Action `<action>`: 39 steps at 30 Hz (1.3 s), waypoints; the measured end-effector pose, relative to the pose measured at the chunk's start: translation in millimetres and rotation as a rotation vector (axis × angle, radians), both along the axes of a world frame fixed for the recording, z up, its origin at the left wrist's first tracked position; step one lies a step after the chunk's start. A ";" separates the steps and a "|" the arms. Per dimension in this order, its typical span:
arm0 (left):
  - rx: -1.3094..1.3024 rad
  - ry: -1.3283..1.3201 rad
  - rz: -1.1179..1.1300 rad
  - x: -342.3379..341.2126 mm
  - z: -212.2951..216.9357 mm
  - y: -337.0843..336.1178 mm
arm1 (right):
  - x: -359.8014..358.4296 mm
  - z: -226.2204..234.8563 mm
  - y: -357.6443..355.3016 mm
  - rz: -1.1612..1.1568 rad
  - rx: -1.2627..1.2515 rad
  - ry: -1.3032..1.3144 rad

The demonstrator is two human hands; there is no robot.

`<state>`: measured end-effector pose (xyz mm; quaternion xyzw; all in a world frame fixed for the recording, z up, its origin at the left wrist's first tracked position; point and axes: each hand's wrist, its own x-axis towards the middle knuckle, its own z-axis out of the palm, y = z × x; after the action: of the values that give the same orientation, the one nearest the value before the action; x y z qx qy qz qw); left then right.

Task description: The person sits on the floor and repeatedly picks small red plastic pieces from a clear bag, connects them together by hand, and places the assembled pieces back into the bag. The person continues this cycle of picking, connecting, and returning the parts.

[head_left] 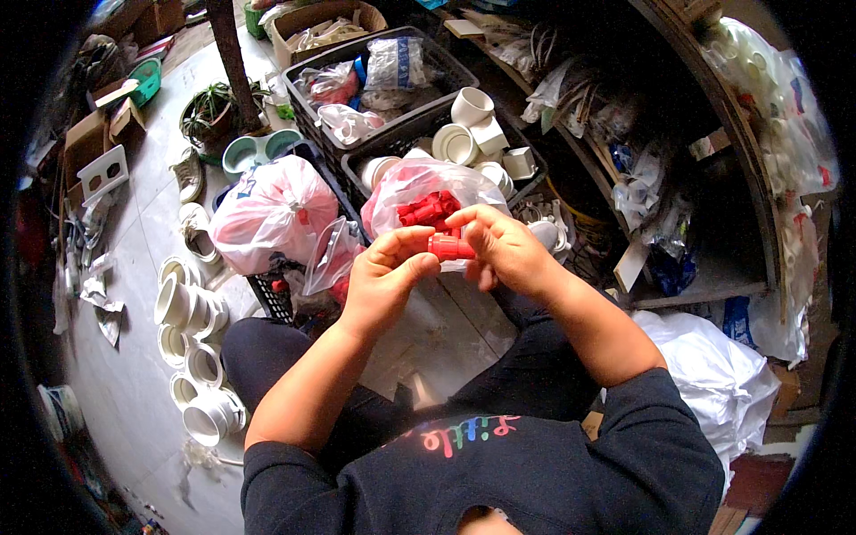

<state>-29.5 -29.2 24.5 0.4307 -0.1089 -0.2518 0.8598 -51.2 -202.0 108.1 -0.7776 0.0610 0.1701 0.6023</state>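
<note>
Between my two hands is a red plastic pipe fitting (pixel 450 248), short and roughly cylindrical. My left hand (pixel 390 267) pinches its left end between thumb and fingers. On the other end, the fingers of my right hand (pixel 508 250) close round it, hiding part of that side. Just beyond my hands, a clear plastic bag (pixel 388 192) gapes and shows several red fittings (pixel 428 209) inside. A tied bag (pixel 275 214) with pinkish-red contents rests to the left, on a black crate.
White pipe fittings (pixel 192 308) stand in rows on the tiled floor at left. Black crates (pixel 343 147) with bags and white fittings are ahead. Shelves (pixel 704 299) with bagged goods rise at right, above a big white sack (pixel 704 366). A potted plant (pixel 209 116) is far left.
</note>
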 end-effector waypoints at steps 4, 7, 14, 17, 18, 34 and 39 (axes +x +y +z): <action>-0.027 0.021 -0.016 -0.2 3.7 0.2 | -3.8 -9.1 3.1 0.156 -0.365 -0.623; -0.001 0.010 -0.013 -0.1 -0.2 -0.4 | -7.3 4.4 10.8 -0.048 -0.050 -0.142; -0.030 0.067 -0.035 -0.9 -1.7 -2.5 | -7.3 -5.6 0.9 0.146 -0.321 -0.494; -0.003 0.081 -0.061 -2.0 -4.9 -1.0 | -8.9 6.5 9.0 -0.017 -0.140 -0.105; 0.009 0.082 -0.068 -2.5 -5.1 -0.7 | -5.7 2.1 4.4 -0.036 -0.082 -0.001; -0.104 0.320 -0.058 -6.2 2.2 -6.9 | -2.9 -10.4 -0.9 0.302 -0.451 -0.728; -0.128 0.308 -0.065 -7.2 -2.8 -5.9 | -3.0 -4.7 1.7 -0.046 0.115 0.135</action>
<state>-36.7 -35.1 21.7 0.3278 -0.0054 -0.3349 0.8834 -54.2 -200.3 103.4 -0.7269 0.1092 0.2114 0.6442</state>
